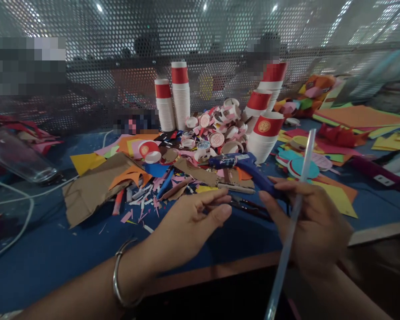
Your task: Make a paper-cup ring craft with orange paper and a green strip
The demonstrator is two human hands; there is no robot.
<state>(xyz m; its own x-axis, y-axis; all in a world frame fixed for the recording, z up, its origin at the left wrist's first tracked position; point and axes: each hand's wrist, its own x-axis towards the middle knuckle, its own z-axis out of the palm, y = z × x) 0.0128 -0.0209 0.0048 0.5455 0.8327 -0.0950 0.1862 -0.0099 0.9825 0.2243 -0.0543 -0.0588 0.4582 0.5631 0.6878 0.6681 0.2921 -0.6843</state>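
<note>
A long translucent glue stick (302, 191) slants across my right hand (320, 226), which is closed on it. Just beyond that hand's fingertips lies a blue glue gun (253, 171), its handle end partly hidden by the fingers. Whether they touch the gun I cannot tell. My left hand (190, 222) hovers over the front of the table with fingers stretched forward and nothing visible in it. Beyond it, dark-handled pliers or scissors (250, 206) lie partly hidden between the hands.
Stacks of red-and-white paper cups (265, 135) stand behind a heap of cut cup pieces (216, 133). Paper scraps surround a cardboard piece (93, 191) on the blue table (96, 253). A clear glass (20, 155) lies left near a white cable (31, 209). Perforated metal mesh (113, 66) rises behind.
</note>
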